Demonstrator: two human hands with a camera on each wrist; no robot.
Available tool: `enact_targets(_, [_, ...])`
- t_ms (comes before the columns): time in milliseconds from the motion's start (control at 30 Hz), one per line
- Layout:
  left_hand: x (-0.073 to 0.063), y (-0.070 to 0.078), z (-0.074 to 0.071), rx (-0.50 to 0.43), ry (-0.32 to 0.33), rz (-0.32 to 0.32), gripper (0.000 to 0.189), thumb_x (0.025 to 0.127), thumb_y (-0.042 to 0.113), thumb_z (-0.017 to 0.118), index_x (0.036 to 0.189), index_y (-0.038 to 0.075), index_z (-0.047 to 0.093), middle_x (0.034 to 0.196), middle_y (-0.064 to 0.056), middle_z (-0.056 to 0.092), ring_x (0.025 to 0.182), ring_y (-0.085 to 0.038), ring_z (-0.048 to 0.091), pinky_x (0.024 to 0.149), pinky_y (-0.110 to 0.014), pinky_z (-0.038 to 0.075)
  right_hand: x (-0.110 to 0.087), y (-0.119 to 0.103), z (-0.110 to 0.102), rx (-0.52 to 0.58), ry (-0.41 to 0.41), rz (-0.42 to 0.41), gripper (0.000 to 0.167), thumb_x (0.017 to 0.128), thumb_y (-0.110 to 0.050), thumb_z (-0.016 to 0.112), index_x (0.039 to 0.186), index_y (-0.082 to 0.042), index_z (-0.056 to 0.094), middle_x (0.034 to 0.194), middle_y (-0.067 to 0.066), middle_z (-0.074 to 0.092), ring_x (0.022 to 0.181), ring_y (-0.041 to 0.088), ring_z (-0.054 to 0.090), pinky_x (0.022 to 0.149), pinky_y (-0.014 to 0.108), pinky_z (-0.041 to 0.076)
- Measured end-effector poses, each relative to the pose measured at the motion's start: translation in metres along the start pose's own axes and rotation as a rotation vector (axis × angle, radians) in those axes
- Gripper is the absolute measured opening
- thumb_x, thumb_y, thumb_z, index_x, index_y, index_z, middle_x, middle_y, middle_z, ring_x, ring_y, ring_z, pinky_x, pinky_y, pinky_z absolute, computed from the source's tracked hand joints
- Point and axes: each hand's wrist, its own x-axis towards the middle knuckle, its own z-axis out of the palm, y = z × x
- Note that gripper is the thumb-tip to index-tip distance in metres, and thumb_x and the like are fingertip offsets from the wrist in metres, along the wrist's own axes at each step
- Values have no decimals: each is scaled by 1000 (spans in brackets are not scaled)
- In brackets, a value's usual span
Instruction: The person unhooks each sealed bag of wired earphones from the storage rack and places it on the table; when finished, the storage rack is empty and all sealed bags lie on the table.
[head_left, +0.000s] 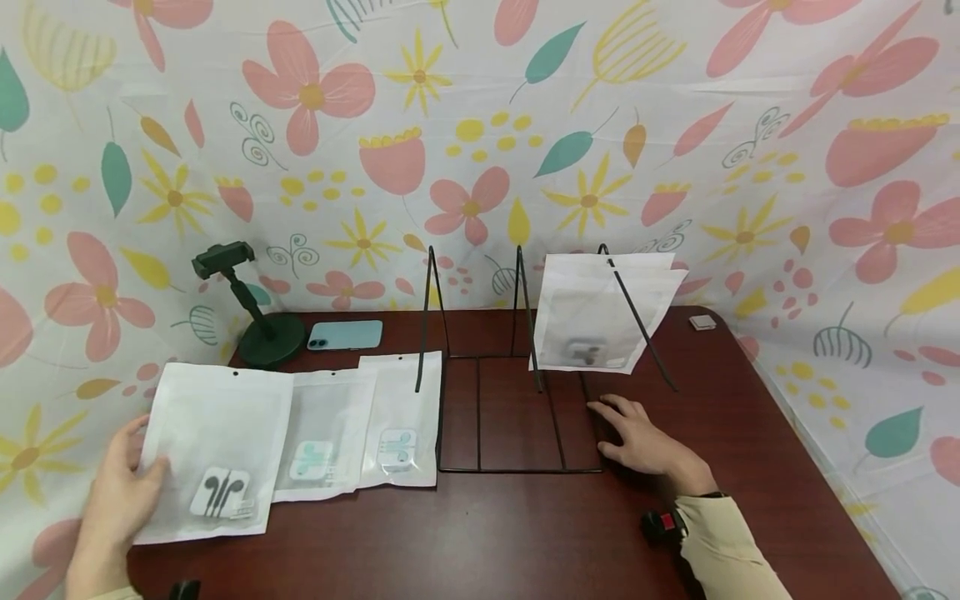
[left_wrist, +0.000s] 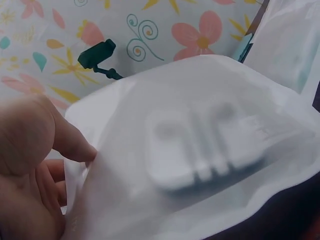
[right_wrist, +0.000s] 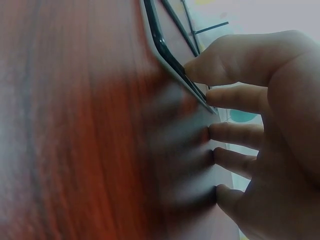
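My left hand (head_left: 123,487) pinches the left edge of a white zip bag (head_left: 210,433), thumb on its front. Dark-looking wired earphones in a white case (head_left: 220,492) show through the bag. Close up, the left wrist view shows the thumb (left_wrist: 75,145) pressing the bag (left_wrist: 125,150). Two similar bags overlap to its right: a middle bag (head_left: 330,417) and a right bag (head_left: 401,392), both with pale earphones. My right hand (head_left: 648,437) rests beside the right side of a black wire rack (head_left: 517,472), fingers spread and fingertips down at the table. In the right wrist view its thumb touches the wire (right_wrist: 165,52).
More white bags (head_left: 577,308) hang at the rack's right upright. A green phone stand (head_left: 272,340) and a light-blue phone (head_left: 345,335) are at the back left. A small white object (head_left: 702,322) lies at the table's (head_left: 487,542) back right corner. Flowered cloth hangs behind.
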Motion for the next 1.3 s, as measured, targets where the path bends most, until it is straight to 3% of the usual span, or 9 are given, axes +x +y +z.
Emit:
enact_targets(133, [4,-3,0,-15,-54,-46,69,94,0,45,155,2,12,127,-47,43,111,-57,48,75,-58,45,1,0,-1,-2,3,-4,59,90,-15,67,143,-3,45,145,27,37,127,46,35,93,58,42])
enact_targets(267, [8,-8,0,-25,-86,-58,70,93,0,44,154,0,10,129,-49,40,114,-60,46,77,-60,45,0,0,0,-4,-5,2,60,90,-15,67,144,-3,44,145,27,36,128,47,34,94,58,41])
enact_targets(400, [10,-14,3,-25,-115,-69,70,93,1,44,154,-2,10,130,-49,39,116,-60,46,70,-43,50,1,0,-1,-8,-8,0,60,90,-16,67,143,-3,45,145,27,36,128,47,34,93,59,41])
enact_targets(500, [12,-16,5,-3,-127,-73,70,93,0,45,154,-3,10,130,-49,40,114,-58,47,68,-39,49,1,1,-2,-11,-3,-6,60,89,-15,67,143,-3,45,145,27,37,128,47,35,93,59,41])
enact_targets(633, [16,-22,7,18,-164,-87,72,93,2,46,154,-3,8,132,-50,36,118,-60,44,81,-59,47,0,2,1,-7,3,-12,60,89,-15,67,143,-3,44,145,27,36,127,47,35,93,59,42])
enact_targets(800, [19,-30,9,66,-211,-119,72,93,7,48,153,-3,10,131,-49,38,115,-59,47,81,-56,48,-1,3,3,1,-2,-5,61,89,-15,66,144,-3,43,145,28,35,128,46,33,93,59,41])
enact_targets(967, [23,-35,11,111,-197,-124,70,91,9,48,152,-5,16,129,-47,42,109,-55,52,78,-52,49,1,3,2,14,-10,3,61,90,-15,65,145,-3,42,147,27,33,129,46,31,95,59,40])
enact_targets(1300, [31,-40,14,94,-203,-146,70,91,8,46,152,-5,14,130,-48,39,111,-56,49,81,-55,47,0,3,3,14,-28,20,62,91,-16,65,146,-4,41,148,27,32,131,46,30,96,60,39])
